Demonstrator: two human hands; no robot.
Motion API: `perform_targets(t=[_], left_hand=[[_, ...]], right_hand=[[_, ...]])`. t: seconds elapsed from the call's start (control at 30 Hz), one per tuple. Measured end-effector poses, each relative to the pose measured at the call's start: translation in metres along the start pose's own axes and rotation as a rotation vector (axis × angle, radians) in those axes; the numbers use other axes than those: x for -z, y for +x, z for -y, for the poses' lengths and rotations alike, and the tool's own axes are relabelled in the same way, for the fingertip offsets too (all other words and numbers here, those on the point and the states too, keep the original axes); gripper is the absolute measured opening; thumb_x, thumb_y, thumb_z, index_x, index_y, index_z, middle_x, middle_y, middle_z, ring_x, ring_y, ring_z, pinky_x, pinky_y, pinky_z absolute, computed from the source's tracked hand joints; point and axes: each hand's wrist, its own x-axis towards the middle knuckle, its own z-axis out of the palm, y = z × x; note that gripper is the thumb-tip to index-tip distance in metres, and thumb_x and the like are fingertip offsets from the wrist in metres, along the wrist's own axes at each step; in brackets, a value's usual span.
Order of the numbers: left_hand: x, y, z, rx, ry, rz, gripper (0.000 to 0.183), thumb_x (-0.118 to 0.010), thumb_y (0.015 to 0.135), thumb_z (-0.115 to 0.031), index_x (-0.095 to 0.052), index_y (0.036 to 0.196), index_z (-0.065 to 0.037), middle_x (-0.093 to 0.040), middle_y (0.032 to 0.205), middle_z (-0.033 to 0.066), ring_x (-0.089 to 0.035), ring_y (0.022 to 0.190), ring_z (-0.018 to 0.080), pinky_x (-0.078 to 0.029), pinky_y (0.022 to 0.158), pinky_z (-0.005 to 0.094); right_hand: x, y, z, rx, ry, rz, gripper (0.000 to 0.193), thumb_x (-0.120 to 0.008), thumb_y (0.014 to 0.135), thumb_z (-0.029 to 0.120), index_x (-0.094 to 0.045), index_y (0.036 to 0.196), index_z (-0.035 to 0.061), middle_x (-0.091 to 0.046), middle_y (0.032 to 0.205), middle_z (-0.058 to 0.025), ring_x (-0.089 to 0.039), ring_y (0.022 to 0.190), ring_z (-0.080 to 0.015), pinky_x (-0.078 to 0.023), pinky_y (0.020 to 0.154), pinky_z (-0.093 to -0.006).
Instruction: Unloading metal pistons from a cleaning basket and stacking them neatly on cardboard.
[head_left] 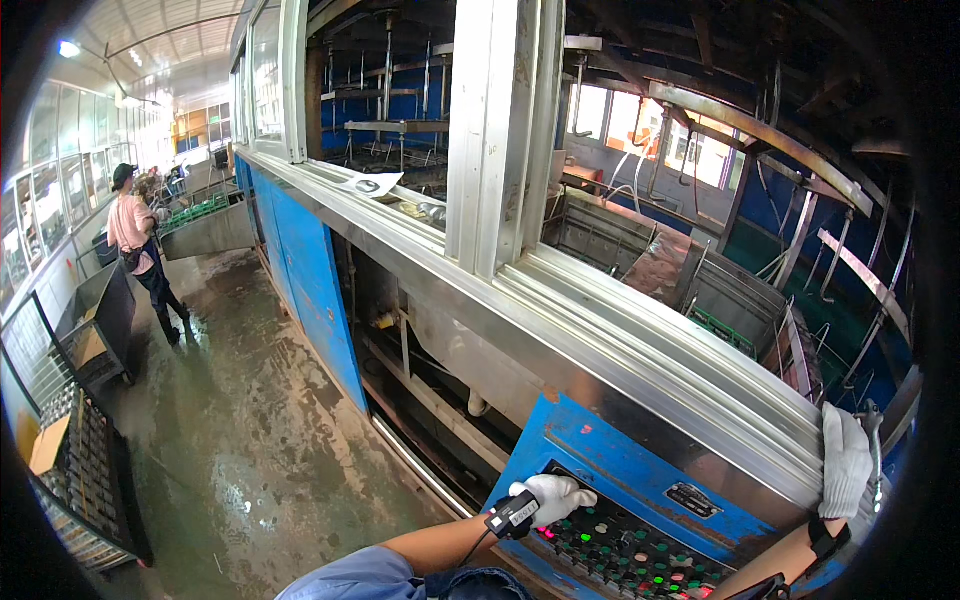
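Observation:
My left hand (553, 498), in a white knitted glove with a dark device strapped at the wrist, reaches over the upper left part of a button panel (640, 560). Its forefinger points out over the buttons and nothing shows in its grasp; whether the fingertip touches a button I cannot tell. Several buttons glow red and green. The panel sits in a sloping blue housing (610, 450) with rust marks. At the right, my gloved right hand (846, 462) lies with fingers stretched out on the end of the aluminium window track (690, 360), beside a metal fitting (875, 450).
Beyond the track are open tanks (735, 295) and curved metal rails (770, 130) with hanging hooks. Blue cabinet doors (290, 270) line the wet floor (240, 430). At the left stand a loaded rack (85, 480) and a cart (105, 330); a person (140, 240) stands farther back.

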Motion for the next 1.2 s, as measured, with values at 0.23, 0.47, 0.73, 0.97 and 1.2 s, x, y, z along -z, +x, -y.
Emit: perform_targets(t=[0.23, 0.47, 0.73, 0.97, 1.2], left_hand=[[-0.013, 0.011, 0.016, -0.07, -0.062, -0.114, 0.039, -0.052, 0.1, -0.05, -0.072, 0.106, -0.016, -0.063, 0.068, 0.0016, -0.058, 0.063, 0.0132, -0.048, 0.062, 0.0297], [-0.01, 0.009, 0.011, -0.048, -0.046, -0.078, 0.036, -0.05, 0.101, -0.046, -0.071, 0.112, -0.018, -0.064, 0.071, 0.0002, -0.058, 0.063, 0.0115, -0.049, 0.062, 0.0294], [-0.007, 0.008, 0.007, -0.019, -0.043, -0.052, 0.035, -0.052, 0.101, -0.045, -0.07, 0.115, -0.019, -0.065, 0.074, -0.0004, -0.059, 0.066, 0.0115, -0.05, 0.064, 0.0293], [0.0, 0.001, -0.001, -0.006, 0.006, -0.042, 0.037, -0.052, 0.1, -0.047, -0.071, 0.113, -0.019, -0.064, 0.074, 0.0022, -0.06, 0.068, 0.0138, -0.05, 0.066, 0.0303], [-0.003, 0.007, 0.007, 0.003, -0.015, -0.032, 0.038, -0.052, 0.1, -0.048, -0.071, 0.109, -0.017, -0.065, 0.075, 0.003, -0.061, 0.07, 0.0136, -0.049, 0.067, 0.0301]], right_hand=[[-0.006, 0.001, -0.007, 0.086, 0.014, -0.087, 0.036, -0.057, 0.098, 0.035, -0.07, 0.105, 0.0023, -0.068, 0.096, -0.0205, -0.063, 0.088, -0.0352, -0.048, 0.083, -0.0387], [-0.007, 0.001, -0.009, 0.084, 0.021, -0.092, 0.036, -0.056, 0.098, 0.035, -0.07, 0.105, 0.0022, -0.068, 0.095, -0.02, -0.063, 0.086, -0.0339, -0.048, 0.083, -0.0378], [-0.007, 0.0, -0.008, 0.084, 0.017, -0.097, 0.036, -0.056, 0.098, 0.035, -0.07, 0.104, 0.0022, -0.068, 0.096, -0.0201, -0.064, 0.088, -0.0346, -0.048, 0.083, -0.039], [-0.008, 0.001, -0.01, 0.082, 0.018, -0.101, 0.036, -0.057, 0.098, 0.035, -0.071, 0.103, 0.002, -0.068, 0.097, -0.0203, -0.064, 0.088, -0.0356, -0.048, 0.083, -0.0395], [-0.002, 0.002, -0.005, 0.009, -0.001, -0.014, 0.046, -0.053, 0.097, 0.044, -0.07, 0.11, 0.0031, -0.069, 0.104, -0.02, -0.064, 0.096, -0.0338, -0.046, 0.092, -0.0378]])
